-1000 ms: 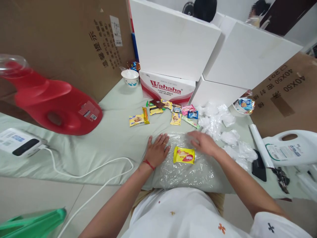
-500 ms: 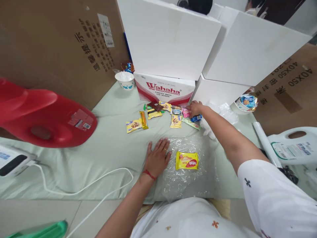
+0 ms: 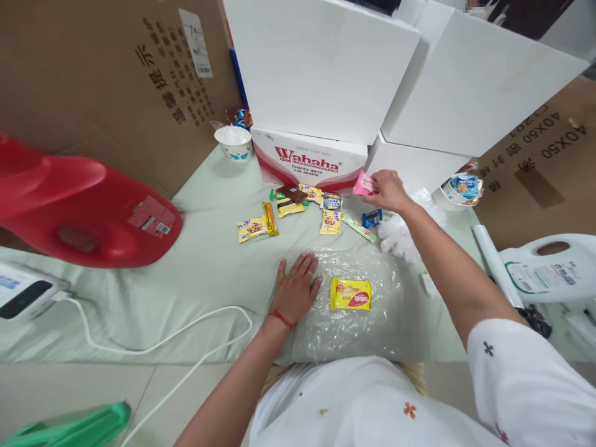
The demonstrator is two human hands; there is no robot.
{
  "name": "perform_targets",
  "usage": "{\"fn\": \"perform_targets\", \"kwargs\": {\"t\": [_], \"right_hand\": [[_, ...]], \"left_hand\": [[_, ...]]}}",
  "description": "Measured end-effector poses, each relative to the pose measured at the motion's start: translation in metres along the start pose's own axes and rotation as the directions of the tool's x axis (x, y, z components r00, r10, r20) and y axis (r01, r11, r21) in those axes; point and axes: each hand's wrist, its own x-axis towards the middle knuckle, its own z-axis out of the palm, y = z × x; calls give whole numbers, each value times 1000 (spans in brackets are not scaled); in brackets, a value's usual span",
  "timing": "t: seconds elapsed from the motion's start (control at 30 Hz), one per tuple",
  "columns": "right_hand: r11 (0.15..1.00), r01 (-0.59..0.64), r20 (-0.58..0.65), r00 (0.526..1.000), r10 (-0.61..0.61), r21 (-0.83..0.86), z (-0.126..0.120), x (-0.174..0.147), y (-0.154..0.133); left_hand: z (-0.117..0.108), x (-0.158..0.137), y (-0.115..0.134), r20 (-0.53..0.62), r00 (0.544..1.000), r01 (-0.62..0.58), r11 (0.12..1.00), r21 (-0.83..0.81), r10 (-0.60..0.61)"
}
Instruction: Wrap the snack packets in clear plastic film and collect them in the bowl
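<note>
My right hand grips a small pink snack packet, held up in front of the white boxes. My left hand lies flat, fingers spread, on the cloth at the left edge of a clear plastic sheet. On that sheet sits a yellow nabati wafer packet. Beyond it several snacks are spread out: a yellow cookie packet, a blue packet, a pale green stick packet, a brown packet and an orange-gold bar.
A Wahaha carton backs the snacks. Patterned bowls stand at left and right. A red jug and a white cable lie to the left. Crumpled white plastic and a white jug are at right.
My right hand has lifted the pink packet off the cloth and moved slightly right, uncovering the blue packet. My left hand stays flat in place.
</note>
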Motion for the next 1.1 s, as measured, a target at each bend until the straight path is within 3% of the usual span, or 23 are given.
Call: {"fn": "perform_targets", "kwargs": {"t": [0.07,0.17,0.27,0.33,0.4,0.5,0.67,0.93,1.0,1.1], "right_hand": [[993,49,-133,991,-35,108,-24,-48,-10],[948,184,-51,983,-177,259,-30,-131,-39],[913,167,55,978,-201,372,3,-193,-71],[915,115,89,983,-161,387,31,-212,-90],[926,86,129,981,-142,367,53,-218,-104],[938,102,201,964,-175,330,66,-218,-116],[933,177,236,937,-257,313,61,-219,-114],[936,169,239,939,-249,310,63,-223,-99],[924,166,214,945,-249,345,65,-229,-92],[881,175,65,972,-225,439,60,-249,-75]], "left_hand": [[0,1,0,7,1000,1,1000,1,-1],[-1,2,0,18,1000,5,1000,13,-5],[-1,3,1,27,1000,6,1000,30,-7],[-1,4,1,30,1000,2,999,41,-4],[-1,4,1,32,999,0,999,52,-1],[0,4,2,29,1000,3,998,65,-5],[1,4,3,21,1000,2,997,82,-4],[2,4,4,15,1000,15,997,77,-16],[3,4,2,16,1000,12,998,60,-13],[0,5,-4,-6,1000,8,1000,-8,-8]]}}
